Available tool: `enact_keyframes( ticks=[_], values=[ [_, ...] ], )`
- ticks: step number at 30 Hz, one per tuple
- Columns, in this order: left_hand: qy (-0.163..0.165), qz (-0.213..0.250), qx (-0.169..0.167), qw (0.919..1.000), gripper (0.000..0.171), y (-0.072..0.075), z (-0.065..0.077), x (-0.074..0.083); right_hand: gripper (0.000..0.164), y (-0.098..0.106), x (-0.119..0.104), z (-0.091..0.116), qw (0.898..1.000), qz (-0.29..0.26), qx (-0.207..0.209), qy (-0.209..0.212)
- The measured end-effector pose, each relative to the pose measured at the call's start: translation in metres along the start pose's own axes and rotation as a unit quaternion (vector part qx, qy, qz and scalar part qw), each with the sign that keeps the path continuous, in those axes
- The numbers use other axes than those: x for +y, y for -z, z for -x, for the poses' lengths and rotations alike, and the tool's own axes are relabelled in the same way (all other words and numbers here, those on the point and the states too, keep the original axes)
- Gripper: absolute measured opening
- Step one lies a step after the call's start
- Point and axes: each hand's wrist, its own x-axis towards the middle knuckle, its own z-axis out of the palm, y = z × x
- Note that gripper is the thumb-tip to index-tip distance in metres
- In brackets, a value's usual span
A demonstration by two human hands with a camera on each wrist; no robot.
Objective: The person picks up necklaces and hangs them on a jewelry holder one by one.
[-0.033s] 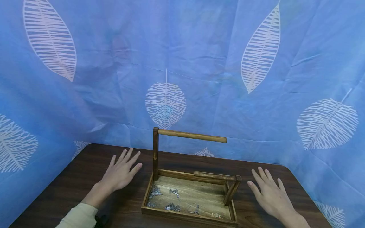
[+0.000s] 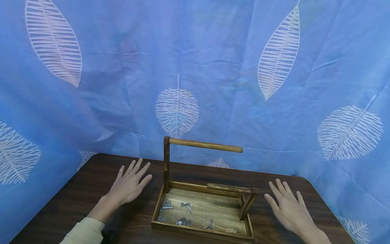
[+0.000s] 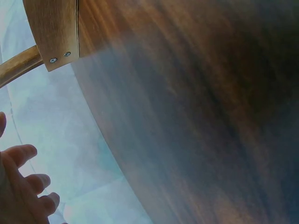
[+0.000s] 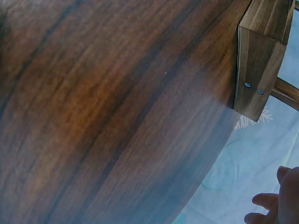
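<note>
A wooden jewelry stand (image 2: 201, 231) with a shallow tray base is between my hands. Its tall post carries a long bar (image 2: 205, 145); a shorter post at the right carries a lower bar (image 2: 228, 187). Inside lie silvery chain clumps (image 2: 185, 222), a thin dark chain (image 2: 208, 224) and a small gold-toned piece (image 2: 231, 230). To the left of the stand, my left hand (image 2: 128, 186) is spread, palm down, holding nothing. My right hand (image 2: 290, 210) is likewise spread on the right side. Both wrist views catch fingertips at a lower corner, near the stand's screwed end (image 4: 259, 70).
Dark wood-grain table (image 2: 137, 220) lies under the stand and hands, with rounded far corners. A blue curtain (image 2: 213, 67) with white leaf prints hangs behind and along both sides. Something small and black (image 2: 108, 236) shows beneath the left sleeve (image 2: 85, 232).
</note>
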Motion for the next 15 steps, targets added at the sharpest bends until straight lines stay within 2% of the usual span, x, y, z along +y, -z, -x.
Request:
enact_keyframes(
  ticks=[7,15],
  values=[
    [-0.002,0.002,0.008,1.0000,0.068,0.0004,0.0011,-0.0012,0.080,-0.0006,-0.0007,0.0003,1.000,-0.002,0.000,0.003],
    [0.003,0.025,0.005,0.9997,0.072,0.0019,0.0021,0.0009,0.081,0.0031,-0.0010,0.0017,1.000,-0.003,-0.002,0.000]
  ],
)
